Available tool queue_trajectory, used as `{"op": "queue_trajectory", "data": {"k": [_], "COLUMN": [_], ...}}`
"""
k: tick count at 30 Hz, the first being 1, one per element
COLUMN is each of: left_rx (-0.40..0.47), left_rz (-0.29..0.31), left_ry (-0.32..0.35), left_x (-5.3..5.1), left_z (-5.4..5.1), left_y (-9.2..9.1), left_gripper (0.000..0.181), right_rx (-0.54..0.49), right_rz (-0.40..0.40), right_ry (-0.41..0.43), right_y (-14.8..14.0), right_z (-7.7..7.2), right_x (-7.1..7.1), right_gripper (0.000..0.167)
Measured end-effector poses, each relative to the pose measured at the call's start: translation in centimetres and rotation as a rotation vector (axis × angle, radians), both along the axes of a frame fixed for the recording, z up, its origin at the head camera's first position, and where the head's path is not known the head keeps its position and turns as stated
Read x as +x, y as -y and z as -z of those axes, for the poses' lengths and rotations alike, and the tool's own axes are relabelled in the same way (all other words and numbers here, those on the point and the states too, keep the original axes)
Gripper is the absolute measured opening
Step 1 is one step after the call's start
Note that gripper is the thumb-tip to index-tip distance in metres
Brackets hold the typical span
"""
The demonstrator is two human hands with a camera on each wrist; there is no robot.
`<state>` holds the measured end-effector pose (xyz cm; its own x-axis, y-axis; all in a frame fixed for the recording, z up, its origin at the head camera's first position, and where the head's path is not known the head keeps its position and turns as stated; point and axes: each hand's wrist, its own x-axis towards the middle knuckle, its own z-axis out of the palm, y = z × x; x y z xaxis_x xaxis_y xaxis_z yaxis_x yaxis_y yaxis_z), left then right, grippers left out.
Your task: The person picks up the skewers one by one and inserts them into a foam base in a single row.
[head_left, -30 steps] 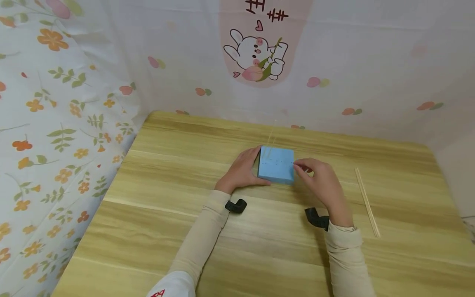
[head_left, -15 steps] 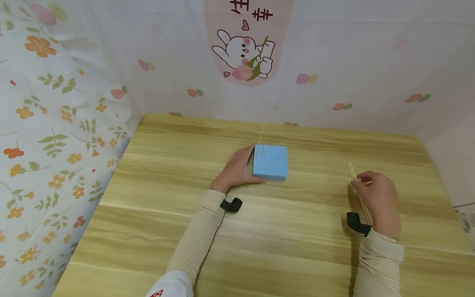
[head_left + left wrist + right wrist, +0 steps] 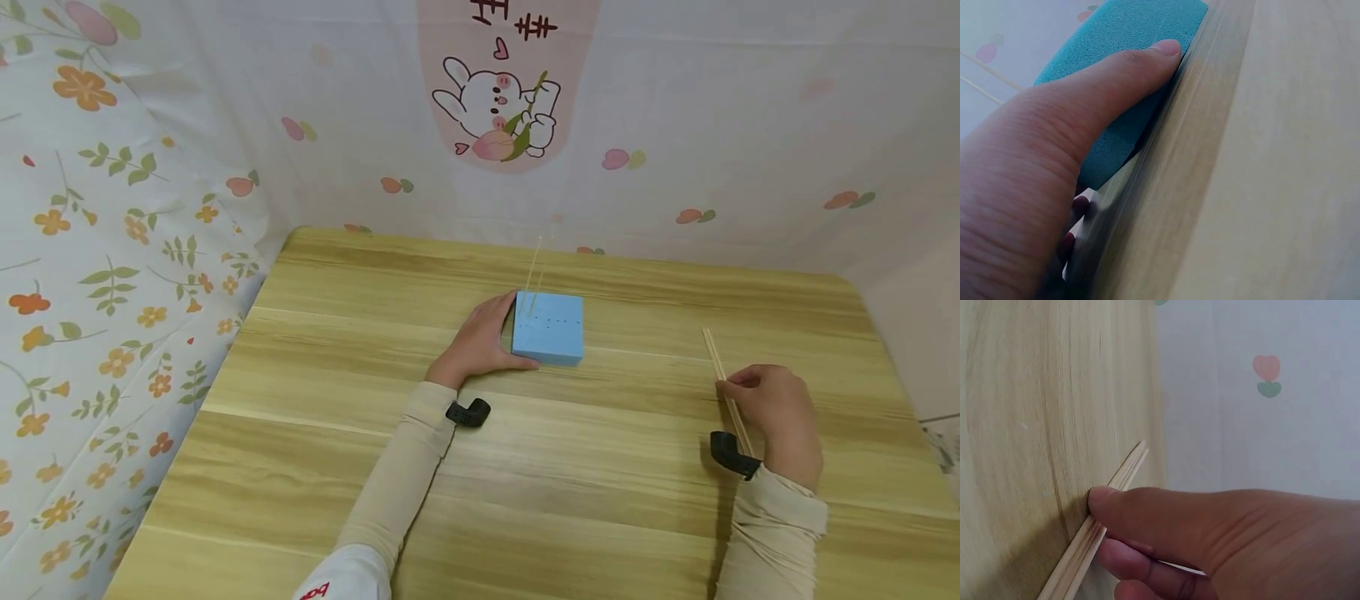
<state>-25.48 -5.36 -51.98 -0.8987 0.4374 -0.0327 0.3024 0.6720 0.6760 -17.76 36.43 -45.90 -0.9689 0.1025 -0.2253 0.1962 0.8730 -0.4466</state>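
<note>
- Fingers of your right hand [image 3: 783,417]: curled, nearly together, thumb and fingertips pinching wooden sticks [image 3: 1075,559]; exact stick count can't be told
- Sticks lie slanted on the table [image 3: 570,500], right of the block and well apart from it; your right hand covers part of their length
- Your left hand [image 3: 476,340]: spread around the left side of the blue block [image 3: 549,337], thumb along its near face, other fingers by the left side; far fingertips partly hidden
- Block sits flat on the table, toward the far edge, small dark holes [image 3: 557,320] in its top
- Two thin sticks [image 3: 532,273] stand near the block's left side, leaning slightly, one reaching higher
- You've got beige sleeves [image 3: 776,533] plus black wrist pieces [image 3: 471,413]
- Printed cloth [image 3: 675,108] behind the table, rabbit picture [image 3: 491,100] on it
</note>
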Motion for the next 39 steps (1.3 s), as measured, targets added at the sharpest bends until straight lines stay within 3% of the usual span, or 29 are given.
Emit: {"op": "queue_trajectory", "data": {"k": [15,24,28,32,37,39], "left_rx": [0.004,0.017,0.023,0.021,0.005,0.002], "left_rz": [0.003,0.000,0.001,-0.001,0.003,0.007], "left_ry": [-0.011,-0.002,-0.002,-0.019,-0.018,-0.014], "left_x": [0.0,0.0,0.1,-0.1,-0.2,-0.2], "left_z": [0.0,0.0,0.2,0.4,0.3,0.3], "left_y": [0.0,0.0,0.2,0.3,0.2,0.1], "left_gripper": [0.131,0.131,0.131,0.131,0.131,0.131], "right_rx": [-0.008,-0.038,-0.032,-0.039,-0.111,-0.140], "right_rz": [0.028,-0.021,-0.023,-0.004,-0.013,-0.010], "right_ry": [0.041,0.110,0.026,-0.098,-0.222,-0.310], "right_y": [-0.4,-0.6,-0.2,1.0,3.5,4.9], "right_z": [0.1,-0.1,-0.7,-2.3,-4.0,-4.3], "right_x": [-0.2,-0.4,0.1,0.4,-0.1,-0.5], "right_gripper": [0.031,0.036,0.035,0.036,0.037,0.035]}}
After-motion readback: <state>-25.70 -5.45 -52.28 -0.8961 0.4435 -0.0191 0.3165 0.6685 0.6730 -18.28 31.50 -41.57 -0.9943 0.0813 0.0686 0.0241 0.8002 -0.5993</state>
